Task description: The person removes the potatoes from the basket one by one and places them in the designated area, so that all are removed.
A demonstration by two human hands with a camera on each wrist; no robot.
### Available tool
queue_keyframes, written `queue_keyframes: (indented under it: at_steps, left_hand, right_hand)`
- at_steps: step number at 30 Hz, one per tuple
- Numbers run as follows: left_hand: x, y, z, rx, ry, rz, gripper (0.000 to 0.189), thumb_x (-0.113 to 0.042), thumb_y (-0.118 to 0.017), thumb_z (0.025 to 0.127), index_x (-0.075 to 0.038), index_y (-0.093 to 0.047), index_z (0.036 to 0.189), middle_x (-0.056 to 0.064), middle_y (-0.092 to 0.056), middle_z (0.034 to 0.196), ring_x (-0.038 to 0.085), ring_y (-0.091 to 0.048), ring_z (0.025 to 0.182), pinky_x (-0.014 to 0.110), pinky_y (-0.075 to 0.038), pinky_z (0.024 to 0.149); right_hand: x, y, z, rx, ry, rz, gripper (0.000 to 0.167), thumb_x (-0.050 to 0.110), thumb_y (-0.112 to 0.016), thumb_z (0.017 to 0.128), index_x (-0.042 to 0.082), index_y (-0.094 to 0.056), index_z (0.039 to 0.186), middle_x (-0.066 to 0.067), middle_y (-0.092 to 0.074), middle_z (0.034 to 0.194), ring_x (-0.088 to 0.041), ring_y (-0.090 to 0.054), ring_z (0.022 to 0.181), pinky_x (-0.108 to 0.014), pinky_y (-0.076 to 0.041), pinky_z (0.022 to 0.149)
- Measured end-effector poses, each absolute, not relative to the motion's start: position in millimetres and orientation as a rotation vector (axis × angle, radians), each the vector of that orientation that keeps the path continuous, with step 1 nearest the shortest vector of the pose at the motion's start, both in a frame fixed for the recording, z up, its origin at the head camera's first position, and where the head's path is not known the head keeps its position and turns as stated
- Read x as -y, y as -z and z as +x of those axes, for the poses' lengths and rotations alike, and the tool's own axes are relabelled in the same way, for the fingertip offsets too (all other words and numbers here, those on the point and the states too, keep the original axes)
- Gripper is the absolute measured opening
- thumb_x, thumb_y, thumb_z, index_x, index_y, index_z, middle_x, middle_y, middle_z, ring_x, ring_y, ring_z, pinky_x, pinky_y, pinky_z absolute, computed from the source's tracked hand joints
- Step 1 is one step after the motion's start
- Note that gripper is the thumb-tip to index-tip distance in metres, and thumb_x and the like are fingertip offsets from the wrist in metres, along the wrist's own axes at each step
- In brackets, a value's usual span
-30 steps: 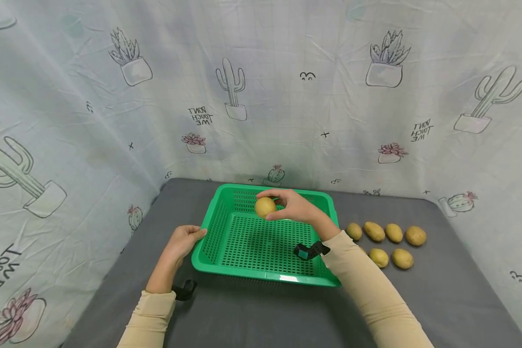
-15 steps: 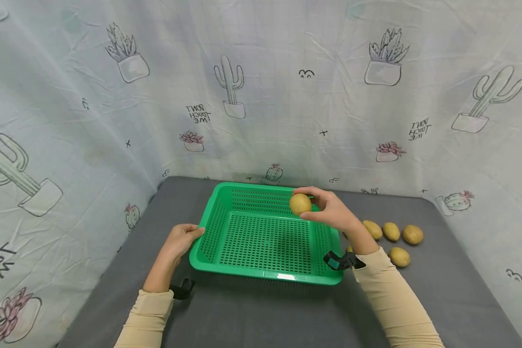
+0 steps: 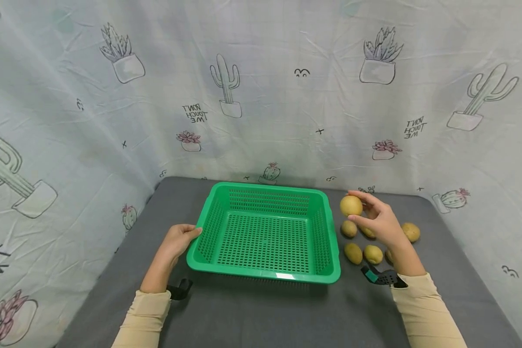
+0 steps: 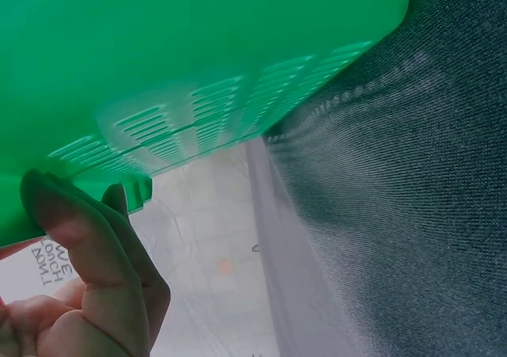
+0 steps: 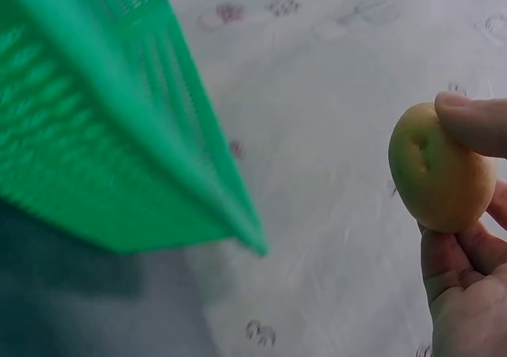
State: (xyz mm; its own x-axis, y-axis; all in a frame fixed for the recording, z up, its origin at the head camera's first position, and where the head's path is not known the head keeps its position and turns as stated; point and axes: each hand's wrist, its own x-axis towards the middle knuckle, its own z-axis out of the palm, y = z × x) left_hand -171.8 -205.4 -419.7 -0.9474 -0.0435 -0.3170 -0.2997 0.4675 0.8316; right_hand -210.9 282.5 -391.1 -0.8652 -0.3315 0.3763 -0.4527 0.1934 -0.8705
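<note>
My right hand (image 3: 380,220) pinches a potato (image 3: 351,206) between thumb and fingers, above the table just right of the green plastic basket (image 3: 334,241). In the right wrist view the same potato (image 5: 440,171) shows small dents, and the basket's side (image 5: 142,135) is apart from it. My left hand (image 3: 178,244) grips the basket's left rim. From the left wrist view, curled fingers (image 4: 99,254) reach under that rim. Loose potatoes lie below the right hand, among them one potato (image 3: 353,253) close to the basket and another potato (image 3: 373,254) beside it.
A grey cloth-covered table (image 3: 261,314) carries everything. Behind it and at both sides hangs a pale curtain (image 3: 269,111) with cactus drawings. A potato (image 3: 411,232) lies at the right, past the right hand, which partly hides several others.
The right hand has carried its potato rightward, from over the basket to beyond its right rim. The left hand keeps its hold on the left rim.
</note>
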Motion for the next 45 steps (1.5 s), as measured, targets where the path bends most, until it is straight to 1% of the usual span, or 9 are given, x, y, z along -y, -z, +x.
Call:
queue_keyframes:
  at_steps: [4, 7, 17, 20, 24, 29, 33, 38, 45]
  left_hand:
    - [207.0, 419.8, -170.5, -2.46, -1.473, -0.299, 0.056, -0.026, -0.048, 0.1, 0.011, -0.036, 0.14, 0.031, -0.033, 0.145, 0.047, -0.029, 0.134, 0.059, -0.031, 0.107]
    - [208.1, 419.0, -169.3, -2.465, -1.46, -0.3, 0.056, -0.026, -0.048, 0.1, 0.011, -0.036, 0.14, 0.031, -0.033, 0.145, 0.047, -0.029, 0.134, 0.06, -0.03, 0.107]
    - [208.7, 418.2, -167.4, -2.474, -1.447, -0.311, 0.057, -0.028, -0.048, 0.1, 0.011, -0.036, 0.14, 0.031, -0.034, 0.144, 0.047, -0.03, 0.134, 0.06, -0.031, 0.106]
    - [208.8, 418.4, -166.8, -2.472, -1.453, -0.307, 0.057, -0.027, -0.048, 0.1, 0.012, -0.035, 0.14, 0.032, -0.033, 0.144, 0.047, -0.029, 0.134, 0.059, -0.031, 0.106]
    - [208.4, 418.2, -166.5, -2.472, -1.463, -0.305, 0.058, -0.026, -0.048, 0.1, 0.013, -0.034, 0.14, 0.032, -0.032, 0.144, 0.048, -0.029, 0.134, 0.06, -0.031, 0.107]
    - [207.5, 417.6, -167.0, -2.471, -1.457, -0.308, 0.058, -0.028, -0.048, 0.1, 0.012, -0.035, 0.14, 0.032, -0.033, 0.144, 0.047, -0.03, 0.134, 0.06, -0.031, 0.107]
    - [207.3, 416.6, -167.9, -2.469, -1.444, -0.315, 0.059, -0.029, -0.048, 0.1, 0.011, -0.034, 0.141, 0.032, -0.032, 0.145, 0.047, -0.029, 0.134, 0.06, -0.031, 0.106]
    - [206.7, 415.4, -169.2, -2.458, -1.447, -0.307, 0.06, -0.029, -0.048, 0.1, 0.011, -0.032, 0.142, 0.031, -0.031, 0.146, 0.047, -0.027, 0.135, 0.06, -0.029, 0.107]
    - [204.1, 415.6, -169.2, -2.453, -1.456, -0.307, 0.058, -0.027, -0.048, 0.1, 0.011, -0.033, 0.141, 0.031, -0.031, 0.146, 0.047, -0.028, 0.135, 0.06, -0.03, 0.107]
  right_hand:
    - [-296.1, 406.0, -200.2, 2.381, -1.74, 0.704, 0.057, -0.011, -0.062, 0.085, -0.005, -0.042, 0.139, 0.012, -0.056, 0.125, -0.002, -0.058, 0.098, -0.015, -0.048, 0.075]
    - [-305.2, 417.2, -192.8, 2.381, -1.762, 0.691, 0.058, -0.012, -0.06, 0.086, -0.006, -0.041, 0.14, 0.012, -0.056, 0.122, -0.002, -0.059, 0.096, -0.016, -0.049, 0.073]
    - [-338.7, 439.1, -172.0, 2.429, -1.677, 0.493, 0.057, -0.007, -0.06, 0.088, 0.002, -0.042, 0.142, 0.016, -0.051, 0.126, 0.001, -0.055, 0.095, -0.011, -0.047, 0.075]
    - [-346.1, 443.1, -166.5, 2.437, -1.636, 0.416, 0.057, -0.005, -0.062, 0.088, 0.003, -0.044, 0.141, 0.018, -0.052, 0.125, 0.004, -0.055, 0.099, -0.008, -0.046, 0.077]
    - [-355.6, 447.8, -161.6, 2.401, -1.668, 0.342, 0.057, -0.005, -0.062, 0.088, 0.004, -0.044, 0.142, 0.018, -0.051, 0.126, 0.007, -0.054, 0.104, -0.008, -0.047, 0.077]
    - [-368.6, 454.5, -157.8, 2.327, -1.743, 0.283, 0.056, -0.006, -0.062, 0.088, 0.007, -0.047, 0.14, 0.017, -0.054, 0.122, 0.007, -0.056, 0.099, -0.007, -0.047, 0.073]
    - [-378.2, 462.0, -157.1, 2.229, -1.863, 0.223, 0.055, -0.008, -0.062, 0.087, 0.004, -0.048, 0.139, 0.015, -0.056, 0.119, 0.006, -0.058, 0.098, -0.007, -0.048, 0.072]
    - [-390.5, 473.4, -156.0, 2.233, -1.827, 0.091, 0.058, -0.005, -0.064, 0.087, 0.002, -0.044, 0.141, 0.02, -0.053, 0.118, 0.01, -0.055, 0.098, -0.004, -0.046, 0.073]
    - [-405.4, 489.7, -151.0, 2.409, -1.543, -0.109, 0.06, 0.006, -0.067, 0.088, 0.004, -0.042, 0.143, 0.032, -0.044, 0.112, 0.02, -0.046, 0.098, 0.002, -0.039, 0.076]
